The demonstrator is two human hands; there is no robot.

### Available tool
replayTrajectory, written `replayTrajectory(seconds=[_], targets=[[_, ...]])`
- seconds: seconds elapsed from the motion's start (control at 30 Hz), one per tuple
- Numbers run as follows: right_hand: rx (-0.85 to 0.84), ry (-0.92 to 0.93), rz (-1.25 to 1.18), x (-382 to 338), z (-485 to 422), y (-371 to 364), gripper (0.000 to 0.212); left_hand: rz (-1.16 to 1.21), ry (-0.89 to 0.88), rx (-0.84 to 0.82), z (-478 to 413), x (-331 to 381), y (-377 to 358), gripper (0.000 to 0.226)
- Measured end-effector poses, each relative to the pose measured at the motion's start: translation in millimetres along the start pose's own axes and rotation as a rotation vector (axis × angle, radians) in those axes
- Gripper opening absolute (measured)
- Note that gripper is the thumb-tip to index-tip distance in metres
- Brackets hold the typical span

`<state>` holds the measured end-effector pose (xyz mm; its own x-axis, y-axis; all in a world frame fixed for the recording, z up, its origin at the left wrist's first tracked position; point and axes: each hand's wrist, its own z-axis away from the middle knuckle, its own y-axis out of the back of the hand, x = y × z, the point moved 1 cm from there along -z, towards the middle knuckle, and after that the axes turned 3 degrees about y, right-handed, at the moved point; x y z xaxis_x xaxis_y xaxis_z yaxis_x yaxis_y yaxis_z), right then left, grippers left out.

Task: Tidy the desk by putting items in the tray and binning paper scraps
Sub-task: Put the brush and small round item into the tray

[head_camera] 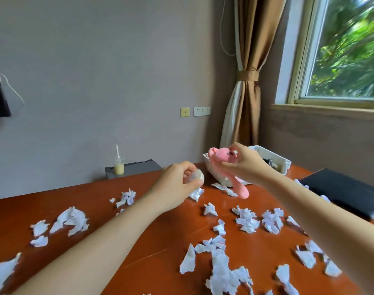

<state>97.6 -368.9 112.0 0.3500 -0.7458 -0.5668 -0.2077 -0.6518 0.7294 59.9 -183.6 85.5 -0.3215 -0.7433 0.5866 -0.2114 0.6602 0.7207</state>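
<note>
1. Right now the right hand (243, 165) is clamped around the pink hairbrush (219, 158), gripping near the neck, with the handle hanging down in front of the tray (282, 161).
2. Just left of the tray, the left hand (179, 179) curls round a small pale round item (197, 176); what it is cannot be told.
3. The hairbrush looks like rigid moulded plastic, so it is probably light and stiff. The glossy handle may be a little slippery, which makes the neck a sound place to hold. The bristle side looks prickly against the palm.
4. The round item seems light and smooth, and it fits inside the curled fingers.
5. The paper scraps (247, 222), strewn nearer the person than the tray, are torn and crumpled. They should weigh almost nothing, crush easily and may drift, so pinching or gathering several at once would suit them.
6. The desk (86, 194) is smooth reddish-brown wood with a slight sheen, so scraps should slide across it readily.
7. To the right of the tray lies a black folder (347, 194).
8. Well left of the tray, beyond the desk edge, stands a plastic cup (119, 166) with a straw.
9. Behind the tray hangs a tied brown curtain (245, 92) beside a window (347, 50), with a grey wall (96, 71). No bin is in view.
</note>
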Motion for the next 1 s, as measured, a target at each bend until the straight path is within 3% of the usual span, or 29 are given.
replayTrajectory(seconds=[0.23,0.63,1.0], targets=[[0.108,-0.118,0.015,69,-40,31,0.044,0.002,-0.001,-0.071,-73,23,-65,0.031],[0.177,-0.062,0.252,157,-144,30,0.047,-0.109,-0.005,-0.127,-190,28,-150,0.029],[0.012,0.077,0.333,225,-204,-1,0.054,-0.337,-0.014,-0.177,-257,9,-210,0.022]])
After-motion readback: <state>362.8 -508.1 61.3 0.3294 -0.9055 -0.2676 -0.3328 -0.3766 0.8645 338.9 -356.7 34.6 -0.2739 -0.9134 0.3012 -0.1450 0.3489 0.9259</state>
